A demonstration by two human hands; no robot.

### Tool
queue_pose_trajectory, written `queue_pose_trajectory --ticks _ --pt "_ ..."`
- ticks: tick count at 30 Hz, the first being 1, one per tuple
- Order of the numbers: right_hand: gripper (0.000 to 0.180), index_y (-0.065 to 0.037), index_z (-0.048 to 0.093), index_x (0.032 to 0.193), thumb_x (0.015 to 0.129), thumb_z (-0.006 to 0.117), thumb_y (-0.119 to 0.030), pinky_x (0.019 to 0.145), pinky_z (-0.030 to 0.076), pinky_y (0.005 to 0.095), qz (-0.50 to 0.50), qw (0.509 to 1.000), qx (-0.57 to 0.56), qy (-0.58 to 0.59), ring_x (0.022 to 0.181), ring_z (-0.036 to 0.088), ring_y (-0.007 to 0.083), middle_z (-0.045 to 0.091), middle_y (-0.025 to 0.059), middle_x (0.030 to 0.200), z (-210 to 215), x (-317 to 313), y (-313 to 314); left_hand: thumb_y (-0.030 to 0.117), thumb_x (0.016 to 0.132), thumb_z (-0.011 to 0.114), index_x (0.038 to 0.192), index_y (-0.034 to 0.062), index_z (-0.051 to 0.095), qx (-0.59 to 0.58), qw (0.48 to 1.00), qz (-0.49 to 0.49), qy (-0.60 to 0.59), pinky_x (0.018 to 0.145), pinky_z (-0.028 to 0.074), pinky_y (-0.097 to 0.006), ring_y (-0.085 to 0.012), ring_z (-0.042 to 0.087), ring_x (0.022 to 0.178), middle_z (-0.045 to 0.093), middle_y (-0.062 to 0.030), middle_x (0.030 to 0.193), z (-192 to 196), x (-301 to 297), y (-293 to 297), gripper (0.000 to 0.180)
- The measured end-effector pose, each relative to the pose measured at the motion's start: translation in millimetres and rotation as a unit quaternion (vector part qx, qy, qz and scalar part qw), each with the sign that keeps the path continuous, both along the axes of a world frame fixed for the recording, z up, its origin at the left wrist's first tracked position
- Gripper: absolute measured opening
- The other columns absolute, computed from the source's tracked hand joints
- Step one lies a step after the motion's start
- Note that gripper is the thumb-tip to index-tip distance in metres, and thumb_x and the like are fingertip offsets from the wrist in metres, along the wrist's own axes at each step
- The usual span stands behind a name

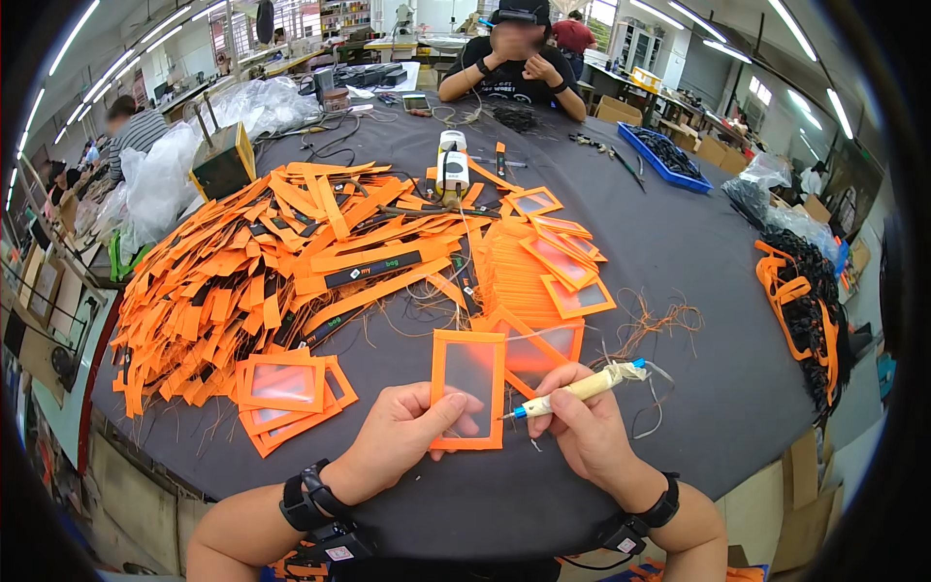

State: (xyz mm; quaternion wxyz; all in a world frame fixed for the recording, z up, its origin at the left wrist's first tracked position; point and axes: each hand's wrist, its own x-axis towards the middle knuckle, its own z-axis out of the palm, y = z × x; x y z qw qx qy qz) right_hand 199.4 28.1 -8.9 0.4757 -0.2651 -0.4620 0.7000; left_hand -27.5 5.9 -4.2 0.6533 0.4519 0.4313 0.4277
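Note:
My left hand [405, 422] pinches an orange-framed clear pouch [464, 373] at its lower left, thumb in front and fingers showing behind the window. In my right hand [593, 435] is a pen-shaped tool [588, 385], its barrel wrapped in cream tape with blue ends. The tool's thin metal tip points left, at the pouch's lower right edge; whether it touches cannot be told. Just beyond the hands stands a thick stack of orange pouches [509, 267], some fanned out. Several more clear-window pouches [281, 383] lie to the left of my left hand.
A large heap of orange strips [233, 262] with black labels covers the table's left side. Loose orange threads [664, 320] lie to the right. Farther back are a white power strip [452, 165], a metal block [223, 160] and a blue tray [664, 155]. A person [519, 68] sits opposite.

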Motion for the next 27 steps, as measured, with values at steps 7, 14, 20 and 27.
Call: queue_pose_trajectory --ticks 7,14,20,27 --pt "0.012 -0.001 0.055 0.101 0.094 0.055 -0.012 0.067 0.049 0.0268 0.004 1.0 -0.009 0.009 0.07 0.059 0.0122 0.06 0.0064 0.081 -0.2 3.0 0.9 0.023 0.097 0.054 0.104 0.0015 0.067 -0.003 1.0 0.003 0.004 0.05 0.042 -0.017 -0.003 0.057 0.063 0.067 -0.0037 0.082 0.6 0.1 -0.2 0.026" --pt "0.012 -0.001 0.055 0.1 0.093 0.056 -0.011 0.068 0.05 0.0281 -0.07 0.995 0.036 0.06 0.073 0.059 0.0129 0.06 0.0067 0.081 7.3 4.1 3.9 0.021 0.097 0.053 0.109 0.0036 0.066 0.006 1.0 -0.023 0.017 0.05 0.042 -0.017 -0.0019 0.055 0.062 0.067 -0.0022 0.081 -3.9 -0.4 1.1 0.025" --pt "0.023 -0.001 0.053 0.109 0.091 0.06 -0.013 0.074 0.05 0.0307 -0.137 0.966 0.193 -0.099 0.082 0.059 0.0162 0.059 0.0086 0.091 15.9 1.1 -3.7 0.019 0.095 0.056 0.12 0.0065 0.061 0.008 0.993 -0.111 0.043 0.047 0.041 -0.016 -0.0003 0.05 0.055 0.064 0.0015 0.076 -5.5 6.8 -5.3 0.029" --pt "0.025 0.002 0.059 0.108 0.089 0.063 -0.014 0.077 0.048 0.025 -0.098 0.935 0.261 -0.22 0.088 0.059 0.0132 0.062 0.0097 0.1 16.0 4.6 -4.2 0.019 0.094 0.057 0.12 0.008 0.062 -0.003 0.987 -0.136 0.084 0.047 0.04 -0.016 -0.0003 0.05 0.055 0.064 0.0024 0.075 -2.6 7.8 -5.1 0.028"
